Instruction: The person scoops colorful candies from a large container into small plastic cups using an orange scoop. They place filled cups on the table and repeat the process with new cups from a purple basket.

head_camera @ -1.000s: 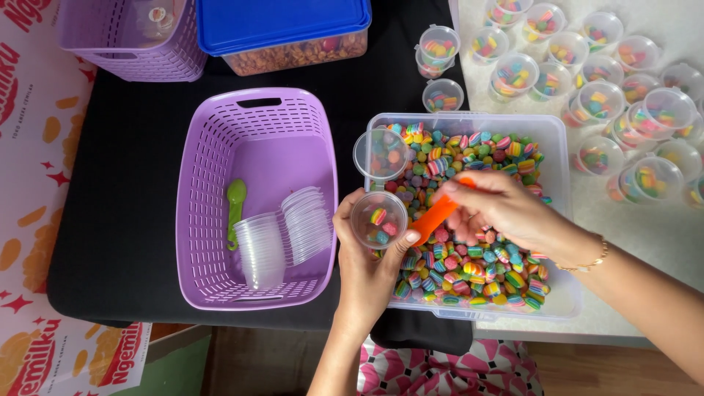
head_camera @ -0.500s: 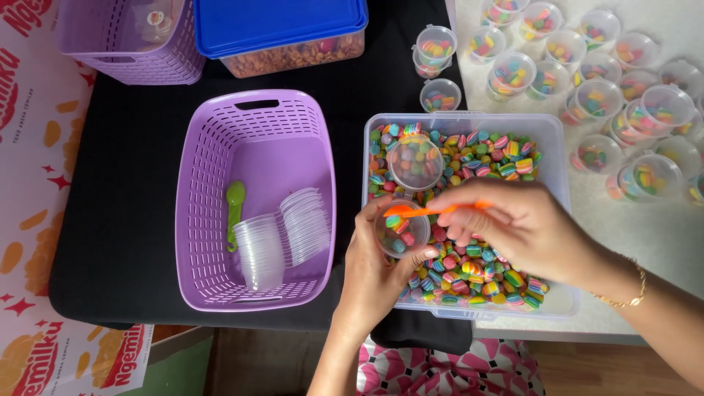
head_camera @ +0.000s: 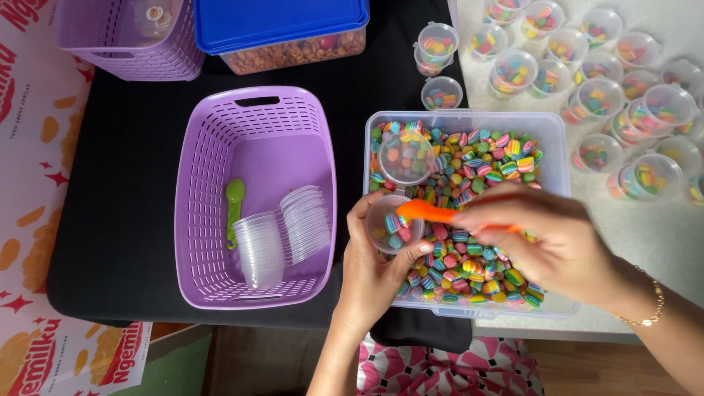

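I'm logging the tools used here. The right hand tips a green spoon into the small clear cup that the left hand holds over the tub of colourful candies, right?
Not quite: the spoon in the right hand is orange, as the head view shows. The green spoon lies in the purple basket. The left hand does hold the small clear cup over the tub of candies.

Your forearms come into the frame bare, with no sleeves showing on either one. Your left hand (head_camera: 370,275), at bottom centre, wears no ring or band. On the wrist behind your right hand (head_camera: 561,246), at lower right, sits a thin gold chain bracelet (head_camera: 649,312). At the bottom edge, your clothing (head_camera: 447,370) is pink with a white and black pattern.
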